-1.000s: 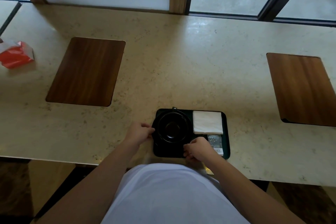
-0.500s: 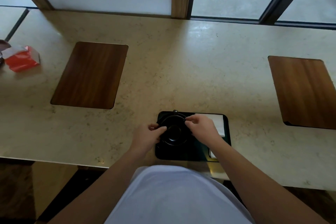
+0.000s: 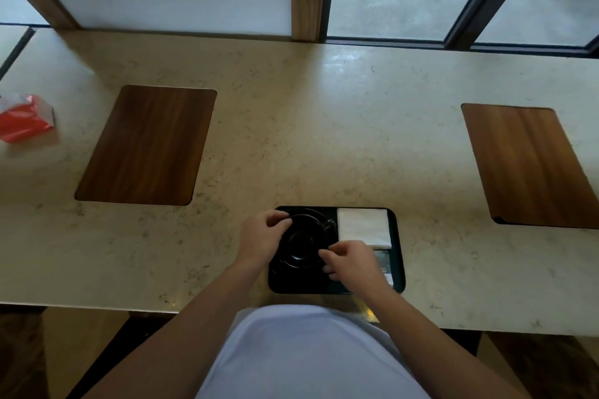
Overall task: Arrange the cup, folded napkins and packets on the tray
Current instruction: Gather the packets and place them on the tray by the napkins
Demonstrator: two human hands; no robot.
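A black tray (image 3: 398,269) lies at the near edge of the counter. On its left half stands a black cup (image 3: 303,241) on a saucer, the handle pointing right toward the napkins. My left hand (image 3: 262,241) grips the cup's left rim. My right hand (image 3: 351,262) pinches the rim at its near right side. Folded white napkins (image 3: 363,226) fill the tray's far right corner. A dark packet (image 3: 383,261) lies just below them, partly hidden by my right hand.
Two wooden inlays sit in the beige stone counter, one at the left (image 3: 147,144) and one at the right (image 3: 531,165). A red and white tissue pack (image 3: 24,118) lies at the far left. Window frames run along the counter's back edge.
My right hand has moved from the cup's far rim to its near right side, uncovering the napkins. The cup's handle now points right instead of away. My left hand stays on the left rim.
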